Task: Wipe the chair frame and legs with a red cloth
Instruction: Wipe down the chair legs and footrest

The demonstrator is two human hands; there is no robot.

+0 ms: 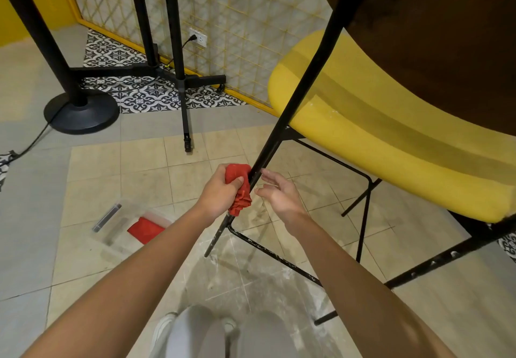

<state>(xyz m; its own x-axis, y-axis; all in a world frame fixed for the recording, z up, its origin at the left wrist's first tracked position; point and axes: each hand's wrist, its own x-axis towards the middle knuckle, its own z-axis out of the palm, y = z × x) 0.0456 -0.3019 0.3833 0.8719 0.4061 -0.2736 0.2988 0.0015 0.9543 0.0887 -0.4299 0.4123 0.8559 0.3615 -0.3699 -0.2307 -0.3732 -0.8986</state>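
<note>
While left hand clenches red cloth against slanted chair leg, right hand released, leg's foot nearest viewer

a café-like interior: yellow padded chair, patterned floor tiles, yellow lattice wall panel, black pedestal base

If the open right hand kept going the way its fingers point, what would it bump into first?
Most likely the black chair leg. The right hand is open, its fingers aimed up and left, just short of the leg, opposite the left hand clutching the red cloth. Depth is hard to judge in a single view.
</note>
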